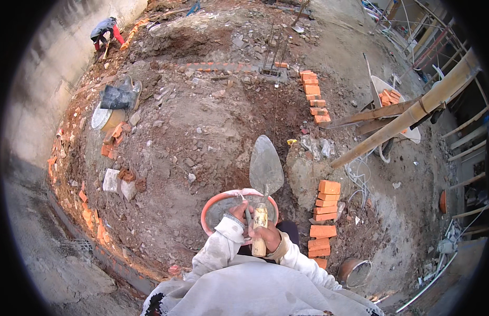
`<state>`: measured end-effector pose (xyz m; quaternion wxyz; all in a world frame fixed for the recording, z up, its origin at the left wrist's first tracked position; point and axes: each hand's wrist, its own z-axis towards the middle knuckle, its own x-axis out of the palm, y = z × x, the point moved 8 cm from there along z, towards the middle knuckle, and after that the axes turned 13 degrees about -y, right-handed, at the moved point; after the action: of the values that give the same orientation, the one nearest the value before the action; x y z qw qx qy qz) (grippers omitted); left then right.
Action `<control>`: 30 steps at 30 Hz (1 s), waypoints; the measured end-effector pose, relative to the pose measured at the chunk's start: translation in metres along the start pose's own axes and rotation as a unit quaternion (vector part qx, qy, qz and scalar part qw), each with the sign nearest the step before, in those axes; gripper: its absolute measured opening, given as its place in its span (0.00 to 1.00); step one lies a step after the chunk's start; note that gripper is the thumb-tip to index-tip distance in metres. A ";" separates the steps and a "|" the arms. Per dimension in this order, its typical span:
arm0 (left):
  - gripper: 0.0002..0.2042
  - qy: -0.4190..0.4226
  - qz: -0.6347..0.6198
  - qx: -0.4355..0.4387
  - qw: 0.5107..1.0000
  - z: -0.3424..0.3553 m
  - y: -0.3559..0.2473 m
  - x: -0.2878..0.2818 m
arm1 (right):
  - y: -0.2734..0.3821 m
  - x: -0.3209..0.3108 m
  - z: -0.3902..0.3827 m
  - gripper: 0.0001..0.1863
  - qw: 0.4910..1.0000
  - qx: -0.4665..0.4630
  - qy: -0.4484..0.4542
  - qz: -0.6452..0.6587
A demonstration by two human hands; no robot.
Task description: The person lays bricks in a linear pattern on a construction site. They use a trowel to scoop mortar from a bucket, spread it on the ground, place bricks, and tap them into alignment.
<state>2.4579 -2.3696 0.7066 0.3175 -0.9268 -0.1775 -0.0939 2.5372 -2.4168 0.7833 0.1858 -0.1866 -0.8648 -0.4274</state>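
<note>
My right hand [271, 237] is wrapped around the wooden handle of a trowel [266, 164], its grey, mortar-stained blade pointing away from me. Close beside the handle, my left hand [239, 211] has its fingers closed; a thin grey piece shows at the fingertips, too small to name. Both hands are over a round basin [212, 202] with a red-orange rim and grey stuff inside, partly hidden by my hands and sleeves. A taut string [276, 113] runs away over the ground beyond the trowel blade.
Orange bricks [324, 203] are stacked to my right, with another row [314, 97] farther off. A bamboo pole [408, 113] slants across the right, near a brick-carrying wheelbarrow [379, 87]. A bucket [354, 271] lies at lower right. Another person [106, 32] bends by the far-left wall.
</note>
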 end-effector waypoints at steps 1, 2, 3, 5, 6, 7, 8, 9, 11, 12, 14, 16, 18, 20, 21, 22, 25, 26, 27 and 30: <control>0.15 0.016 -0.009 0.016 1.000 -0.007 -0.016 0.003 | 0.012 0.002 0.004 0.11 1.000 0.002 0.020 -0.010; 0.15 0.033 -0.019 0.031 0.999 -0.010 -0.029 0.008 | 0.020 -0.002 0.010 0.10 0.999 -0.008 0.052 -0.015; 0.15 0.057 -0.031 0.049 0.997 -0.006 -0.042 0.018 | 0.034 -0.010 0.016 0.09 0.996 -0.022 0.083 -0.026; 0.14 -0.008 -0.147 0.081 0.986 0.006 -0.077 0.011 | 0.083 -0.029 0.020 0.13 0.993 0.019 0.076 0.084; 0.14 -0.014 -0.137 0.045 0.989 0.021 -0.079 0.017 | 0.104 -0.046 0.026 0.11 0.988 0.027 0.097 0.117; 0.15 -0.029 -0.124 0.012 0.992 0.032 -0.079 0.015 | 0.112 -0.074 0.035 0.10 0.990 0.066 0.067 0.102; 0.15 -0.035 -0.116 -0.007 0.993 0.042 -0.082 0.020 | 0.114 -0.115 0.051 0.09 0.990 0.027 0.053 0.130; 0.16 -0.036 -0.112 -0.021 0.993 0.060 -0.090 0.028 | 0.117 -0.162 0.059 0.10 0.994 0.012 -0.087 0.067; 0.16 -0.027 -0.084 -0.031 0.996 0.099 -0.106 0.057 | 0.111 -0.253 0.077 0.09 0.968 -0.051 -0.235 -0.072; 0.17 -0.061 -0.072 -0.049 0.994 0.119 -0.113 0.061 | 0.110 -0.283 0.082 0.08 0.946 -0.047 -0.293 -0.130; 0.17 -0.113 -0.052 -0.070 0.990 0.144 -0.128 0.076 | 0.070 -0.352 0.087 0.08 0.915 0.071 -0.353 -0.184; 0.18 -0.135 -0.049 -0.063 0.988 0.172 -0.157 0.097 | 0.074 -0.366 0.090 0.11 0.872 0.131 -0.393 -0.263; 0.18 -0.138 -0.046 -0.079 0.986 0.205 -0.180 0.110 | 0.090 -0.373 0.096 0.15 0.838 0.171 -0.442 -0.271; 0.19 -0.151 -0.040 -0.073 0.985 0.228 -0.203 0.120 | 0.098 -0.373 0.110 0.17 0.851 0.180 -0.440 -0.222; 0.19 -0.138 -0.038 -0.074 0.987 0.239 -0.217 0.138 | 0.106 -0.378 0.117 0.18 0.854 0.179 -0.445 -0.199; 0.20 -0.126 -0.035 -0.075 0.989 0.251 -0.232 0.154 | 0.121 -0.385 0.129 0.21 0.843 0.204 -0.419 -0.268; 0.21 -0.121 -0.010 -0.055 0.991 0.289 -0.281 0.193 | 0.160 -0.397 0.179 0.22 0.851 0.120 -0.370 -0.354; 0.21 -0.126 0.001 -0.047 0.991 0.300 -0.301 0.201 | 0.166 -0.394 0.192 0.23 0.857 0.173 -0.395 -0.282; 0.21 -0.125 0.011 -0.042 0.991 0.314 -0.318 0.215 | 0.175 -0.400 0.206 0.24 0.834 0.201 -0.384 -0.342; 0.20 -0.139 0.020 -0.026 0.990 0.361 -0.361 0.267 | 0.161 -0.464 0.251 0.29 0.785 0.259 -0.355 -0.436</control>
<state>2.5854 -1.8078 0.7015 0.2676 -0.9420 -0.1989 0.0373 2.9736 -2.1994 0.5262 -0.2994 0.1271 -0.9371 -0.1265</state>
